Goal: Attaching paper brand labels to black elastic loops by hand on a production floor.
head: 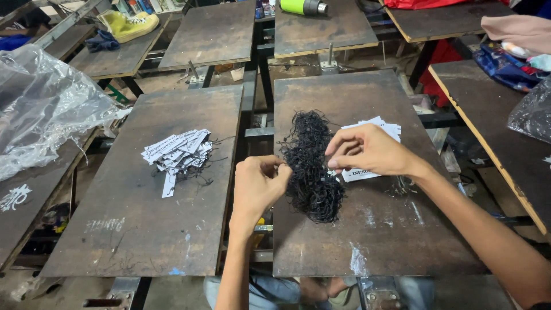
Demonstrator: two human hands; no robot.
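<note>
Your left hand [259,186] is closed, pinching strands at the left edge of the black string pile [311,166]. Your right hand [367,152] hovers over the pile's right side, fingers curled, gripping nothing visible. The pile lies mid-board on the right board [379,241], whose near half is bare. White rectangular tags [376,129] lie beyond your right hand. A second white tag heap [178,154] sits on the left board [138,229].
</note>
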